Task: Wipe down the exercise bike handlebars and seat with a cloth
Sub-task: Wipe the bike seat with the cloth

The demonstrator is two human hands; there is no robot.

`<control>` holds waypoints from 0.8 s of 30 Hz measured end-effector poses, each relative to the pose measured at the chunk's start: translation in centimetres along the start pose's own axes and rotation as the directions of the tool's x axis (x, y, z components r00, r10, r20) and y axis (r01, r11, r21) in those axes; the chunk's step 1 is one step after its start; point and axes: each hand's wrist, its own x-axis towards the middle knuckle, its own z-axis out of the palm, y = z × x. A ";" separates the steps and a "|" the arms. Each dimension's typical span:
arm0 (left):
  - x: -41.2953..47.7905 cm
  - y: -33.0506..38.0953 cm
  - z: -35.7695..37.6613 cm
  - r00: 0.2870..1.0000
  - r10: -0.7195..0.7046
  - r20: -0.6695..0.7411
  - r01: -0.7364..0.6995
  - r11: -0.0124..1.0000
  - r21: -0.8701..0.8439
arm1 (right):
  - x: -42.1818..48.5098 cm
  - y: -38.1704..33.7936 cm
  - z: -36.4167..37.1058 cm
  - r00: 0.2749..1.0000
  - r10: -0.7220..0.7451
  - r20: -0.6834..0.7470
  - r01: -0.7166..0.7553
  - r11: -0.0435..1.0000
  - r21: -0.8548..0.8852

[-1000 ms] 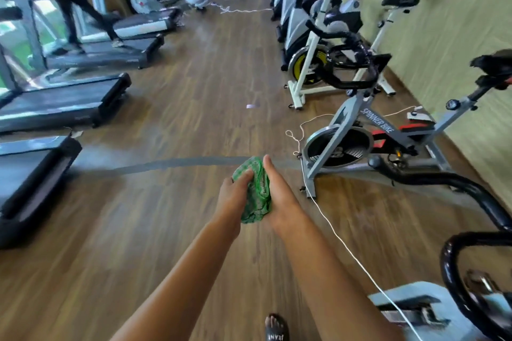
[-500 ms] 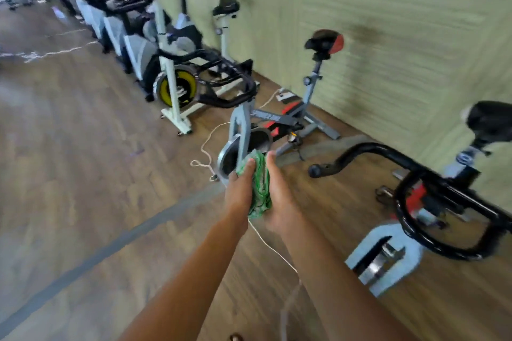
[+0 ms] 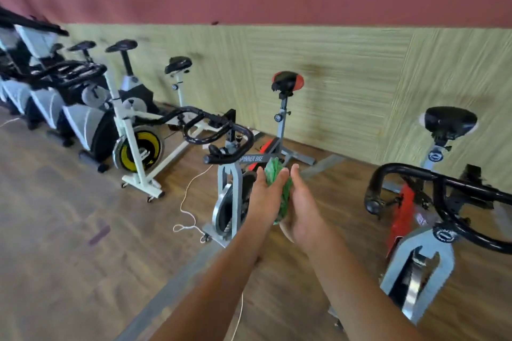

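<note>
Head view. A crumpled green cloth [image 3: 278, 191] is pressed between the left hand [image 3: 265, 196] and right hand [image 3: 302, 206], palms facing, fingers straight and held together. The cloth lies directly in front of the grey exercise bike lettered "SPINNER BIKE" [image 3: 235, 174]. This bike's black tubular handlebars [image 3: 219, 133] lie left of the cloth; its red-and-black saddle [image 3: 286, 81] stands beyond. A white cord [image 3: 188, 202] trails on the wooden floor [image 3: 69, 243] left of the bike.

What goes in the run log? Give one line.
cloth: green, pressed between left hand and right hand | handlebars: untouched | seat: untouched
</note>
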 end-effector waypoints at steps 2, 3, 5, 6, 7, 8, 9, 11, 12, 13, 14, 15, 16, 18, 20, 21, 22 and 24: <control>2.5 0.0 -0.7 0.999 -0.018 0.033 0.019 0.999 -0.030 | 0.9 -0.5 1.4 0.999 -0.042 -0.013 0.043 0.999 0.011; 3.4 0.5 -0.8 0.999 -0.013 0.047 0.015 0.999 -0.040 | 1.3 -0.9 1.9 0.998 -0.059 -0.025 0.059 0.998 0.012; 4.5 1.8 -0.5 0.998 -0.002 0.062 0.004 0.999 -0.039 | 2.3 -1.9 2.7 0.995 -0.079 -0.053 0.081 0.997 0.021; 5.3 2.2 -0.2 0.997 0.003 0.076 0.000 0.999 -0.035 | 2.9 -2.4 2.9 0.993 -0.093 -0.066 0.096 0.995 0.032; 6.1 2.7 0.3 0.995 0.010 0.101 -0.005 0.999 -0.049 | 3.6 -3.0 3.0 0.991 -0.110 -0.079 0.113 0.993 0.044; 7.0 3.1 0.8 0.990 0.013 0.137 -0.005 0.998 -0.060 | 4.4 -3.8 3.0 0.989 -0.118 -0.091 0.124 0.990 0.063; 7.9 3.3 1.3 0.984 0.016 0.177 -0.003 0.997 -0.075 | 5.2 -4.7 2.9 0.988 -0.118 -0.101 0.126 0.988 0.085; 9.9 4.2 2.3 0.973 0.019 0.232 -0.001 0.997 -0.077 | 6.9 -6.9 2.4 0.989 -0.117 -0.089 0.126 0.985 0.115; 11.0 4.9 2.8 0.972 0.020 0.234 -0.003 0.997 -0.074 | 7.6 -8.2 2.2 0.991 -0.116 -0.071 0.124 0.985 0.120; 12.3 5.5 3.4 0.976 0.005 0.220 0.012 0.997 -0.076 | 8.6 -9.3 1.8 0.992 -0.115 -0.052 0.121 0.985 0.121; 13.6 6.2 3.9 0.980 -0.012 0.199 0.031 0.995 -0.093 | 9.5 -10.5 1.5 0.993 -0.112 -0.035 0.116 0.986 0.120; 15.0 6.8 4.5 0.985 -0.043 0.167 0.065 0.990 -0.125 | 10.6 -11.5 1.1 0.994 -0.110 -0.020 0.111 0.986 0.126; 16.2 7.5 5.1 0.986 -0.073 0.147 0.096 0.983 -0.157 | 11.5 -12.6 0.9 0.994 -0.109 -0.008 0.109 0.984 0.144; 18.7 8.8 6.3 0.978 -0.116 0.173 0.161 0.950 -0.270 | 13.7 -14.7 0.4 0.994 -0.105 0.008 0.102 0.979 0.179; 20.2 9.9 6.6 0.956 -0.147 0.252 0.245 0.875 -0.417 | 15.2 -16.1 0.1 0.991 -0.132 0.027 0.124 0.975 0.186; 21.4 10.6 6.9 0.939 -0.166 0.302 0.298 0.830 -0.472 | 16.4 -17.1 -0.3 0.990 -0.140 0.029 0.134 0.979 0.150; 22.6 11.1 7.2 0.920 -0.179 0.350 0.345 0.793 -0.502 | 17.8 -17.9 -0.8 0.990 -0.138 0.020 0.135 0.986 0.099; 24.7 12.1 7.3 0.886 -0.186 0.424 0.407 0.751 -0.520 | 20.1 -19.6 -1.3 0.990 -0.137 -0.043 0.137 0.991 0.000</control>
